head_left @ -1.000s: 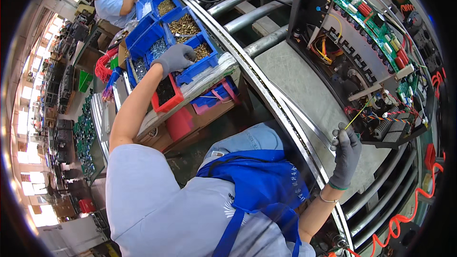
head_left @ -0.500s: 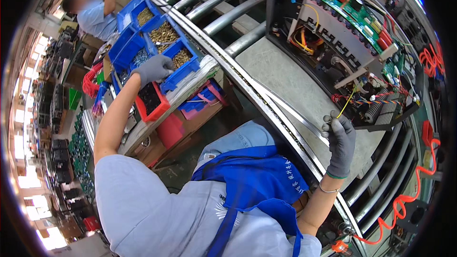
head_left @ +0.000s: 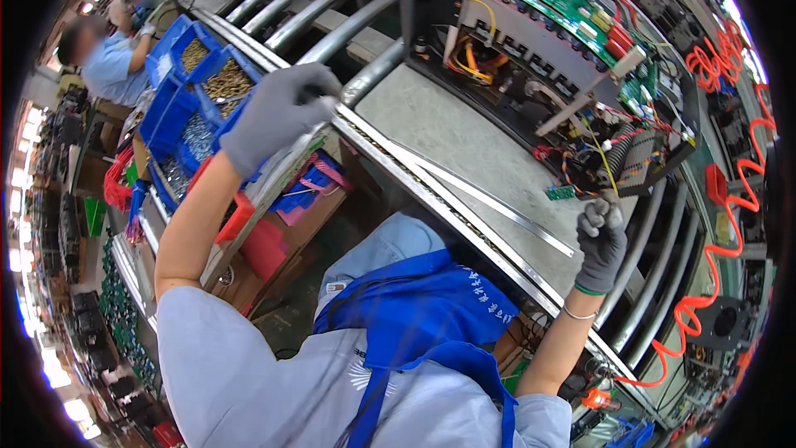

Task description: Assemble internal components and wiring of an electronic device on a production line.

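My right hand (head_left: 602, 241), in a grey glove, pinches the end of a yellow wire (head_left: 609, 172) that runs up into an open electronic unit. That unit has a black metal case (head_left: 497, 108), a green circuit board (head_left: 543, 0) along its top and bundles of coloured wires. My left hand (head_left: 278, 120), gloved too, is raised over the front of the blue parts bins (head_left: 157, 129). Its fingers are pinched together; what is between them, if anything, is too small to make out. Brass-coloured small parts (head_left: 225, 85) and silver ones lie in the bins.
Under the unit is a grey board (head_left: 431, 120) with a thin metal strip (head_left: 497, 203) on it, above a roller conveyor (head_left: 332, 37). A red bin (head_left: 236, 217) is partly behind my left arm. A coiled orange hose (head_left: 688, 307) hangs at right. Another person (head_left: 108, 66) sits far left.
My left hand has lifted away from the bins and moved right, nearer the conveyor rail. My right hand keeps hold of the yellow wire. The whole view has shifted.
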Demonstrator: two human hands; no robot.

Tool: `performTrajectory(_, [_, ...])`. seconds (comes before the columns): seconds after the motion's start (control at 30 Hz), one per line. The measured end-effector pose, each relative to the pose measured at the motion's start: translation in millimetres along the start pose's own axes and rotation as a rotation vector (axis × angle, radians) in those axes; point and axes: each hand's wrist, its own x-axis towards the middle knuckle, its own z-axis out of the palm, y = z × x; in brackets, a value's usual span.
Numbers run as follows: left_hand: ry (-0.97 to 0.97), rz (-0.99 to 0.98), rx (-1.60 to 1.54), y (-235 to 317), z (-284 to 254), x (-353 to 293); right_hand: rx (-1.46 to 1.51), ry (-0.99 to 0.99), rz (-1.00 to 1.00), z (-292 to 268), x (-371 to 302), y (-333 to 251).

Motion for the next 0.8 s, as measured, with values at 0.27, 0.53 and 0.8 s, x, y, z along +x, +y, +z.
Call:
performTrajectory(0.27, [0.290, 0.321, -0.129, -30, 57, 166, 0.370, -0.068, 0.003, 0, 1, 3])
performTrajectory(0.53, [0.577, 0.280, -0.111, -28, 104, 166, -0.157, 0.006, 0.049, 31, -9, 0])
performTrajectory(0.8, [0.678, 0.217, -0.050, -29, 111, 169, -0.436, 0.135, 0.167, 93, 35, 30])
